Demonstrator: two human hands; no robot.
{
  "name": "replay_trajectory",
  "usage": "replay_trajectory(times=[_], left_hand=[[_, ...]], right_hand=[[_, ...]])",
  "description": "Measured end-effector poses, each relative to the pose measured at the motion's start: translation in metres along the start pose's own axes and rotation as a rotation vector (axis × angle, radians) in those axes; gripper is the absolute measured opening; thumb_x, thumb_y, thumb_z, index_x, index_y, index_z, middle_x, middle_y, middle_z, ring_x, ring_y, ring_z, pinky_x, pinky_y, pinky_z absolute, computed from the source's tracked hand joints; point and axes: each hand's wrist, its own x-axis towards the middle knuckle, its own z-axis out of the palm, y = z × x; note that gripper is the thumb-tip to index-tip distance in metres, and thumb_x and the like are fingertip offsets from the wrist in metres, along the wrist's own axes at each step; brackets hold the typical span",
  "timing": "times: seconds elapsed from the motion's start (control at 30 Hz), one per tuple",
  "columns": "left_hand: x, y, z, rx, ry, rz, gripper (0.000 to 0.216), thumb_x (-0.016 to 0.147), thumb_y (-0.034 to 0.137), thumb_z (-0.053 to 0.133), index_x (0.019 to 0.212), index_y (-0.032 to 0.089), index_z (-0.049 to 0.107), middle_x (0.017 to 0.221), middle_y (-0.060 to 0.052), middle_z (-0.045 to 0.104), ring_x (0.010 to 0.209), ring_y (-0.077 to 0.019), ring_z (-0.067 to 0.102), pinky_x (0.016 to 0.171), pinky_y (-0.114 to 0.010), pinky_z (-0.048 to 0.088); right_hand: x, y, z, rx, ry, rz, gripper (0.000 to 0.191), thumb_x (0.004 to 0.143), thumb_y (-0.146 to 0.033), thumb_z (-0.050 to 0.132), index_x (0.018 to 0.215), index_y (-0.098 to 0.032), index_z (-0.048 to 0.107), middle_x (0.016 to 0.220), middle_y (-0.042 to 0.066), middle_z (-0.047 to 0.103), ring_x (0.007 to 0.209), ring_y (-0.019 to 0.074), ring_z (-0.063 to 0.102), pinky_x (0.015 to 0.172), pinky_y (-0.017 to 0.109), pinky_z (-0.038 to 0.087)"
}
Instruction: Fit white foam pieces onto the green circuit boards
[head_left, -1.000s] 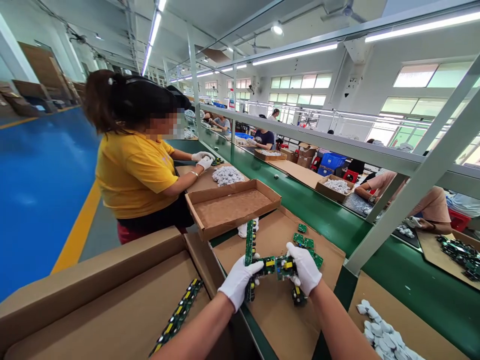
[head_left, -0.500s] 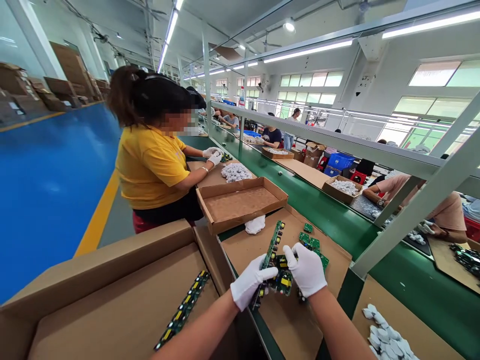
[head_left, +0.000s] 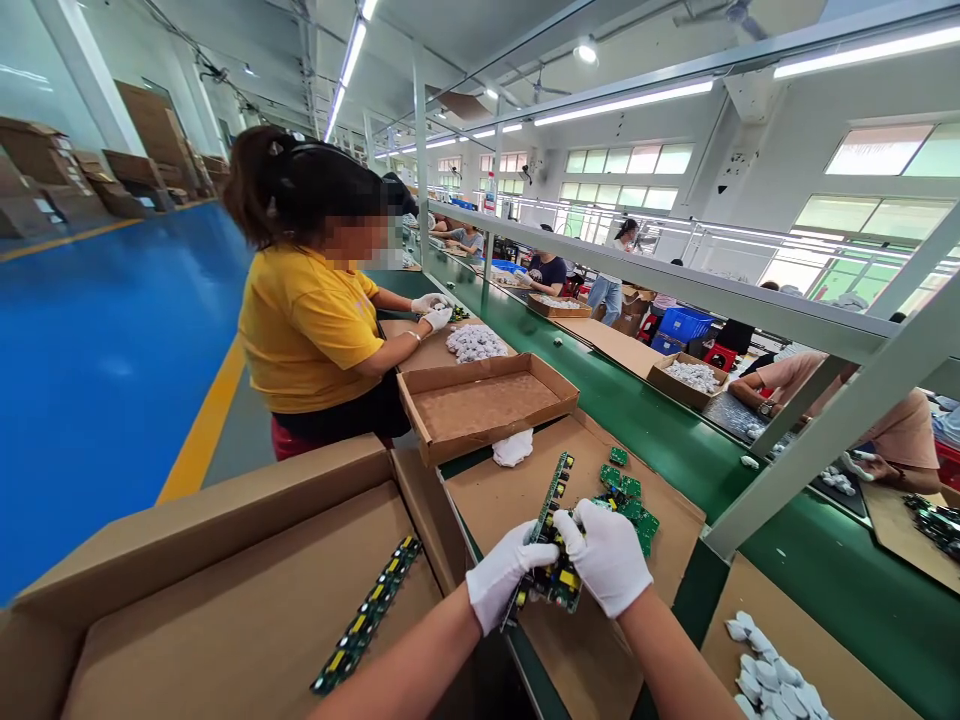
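My left hand [head_left: 504, 572], in a white glove, is closed around a long green circuit board strip [head_left: 555, 488] that slants up and away. My right hand [head_left: 609, 562], also gloved, pinches at the strip's side, where small circuit boards with black and yellow parts [head_left: 564, 588] hang between both hands. The right fingertips touch these boards, but some of the contact is hidden. Just beyond, several small green boards [head_left: 631, 508] lie on a cardboard sheet [head_left: 480, 492]. To my left another circuit board strip [head_left: 367, 618] rests in a large cardboard box [head_left: 210, 600].
A shallow cardboard tray [head_left: 487, 408] stands ahead, with a crumpled white cloth-like item [head_left: 513, 448] beside it. White pieces [head_left: 772, 675] lie at lower right. A metal post [head_left: 832, 400] slants over the green belt [head_left: 637, 405]. A co-worker in yellow [head_left: 311, 330] sits ahead left.
My right hand has come closer to the left, and its fingers now press nearer the strip. The small boards have tilted between the hands. A white piece has appeared on the belt near the post.
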Motion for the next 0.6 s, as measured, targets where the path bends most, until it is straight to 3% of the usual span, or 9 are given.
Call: replay_trajectory(times=[0.17,0.37,0.5,0.6], left_hand=[[-0.004,-0.004,0.001,-0.035,0.012,-0.062,0.026,0.06,0.028,0.062,0.083,0.016,0.057,0.064,-0.002,0.061,0.052,-0.0152,0.058,0.043,-0.022,0.041],[-0.004,0.008,-0.002,-0.071,-0.189,-0.042,0.04,0.051,0.032,0.072,0.083,0.013,0.06,0.07,-0.004,0.062,0.059,-0.0156,0.059,0.052,-0.024,0.046],[0.018,0.017,-0.008,-0.021,-0.01,-0.075,0.044,0.054,0.037,0.073,0.087,0.014,0.056,0.07,-0.005,0.063,0.053,-0.0154,0.058,0.045,-0.023,0.042],[0.041,0.023,-0.014,-0.002,0.162,-0.017,0.038,0.059,0.034,0.071,0.087,0.017,0.053,0.067,-0.001,0.061,0.051,-0.0124,0.056,0.044,-0.02,0.039]], right_hand=[[0.0,-0.002,0.004,0.051,-0.043,0.024,0.041,0.09,-0.043,0.041,0.055,-0.021,0.04,0.05,-0.001,0.049,0.048,0.0128,0.043,0.051,0.029,0.017],[0.006,0.004,0.002,0.178,-0.106,0.005,0.049,0.092,-0.047,0.033,0.05,-0.021,0.039,0.049,-0.003,0.047,0.049,0.0116,0.043,0.052,0.025,0.025],[0.022,0.026,0.002,0.225,-0.079,0.1,0.049,0.091,-0.052,0.031,0.055,-0.022,0.046,0.052,-0.002,0.052,0.053,0.0143,0.05,0.055,0.025,0.031],[0.033,0.043,0.003,0.269,-0.051,0.171,0.044,0.091,-0.05,0.03,0.074,-0.023,0.059,0.071,0.002,0.065,0.069,0.0178,0.061,0.065,0.026,0.04]])
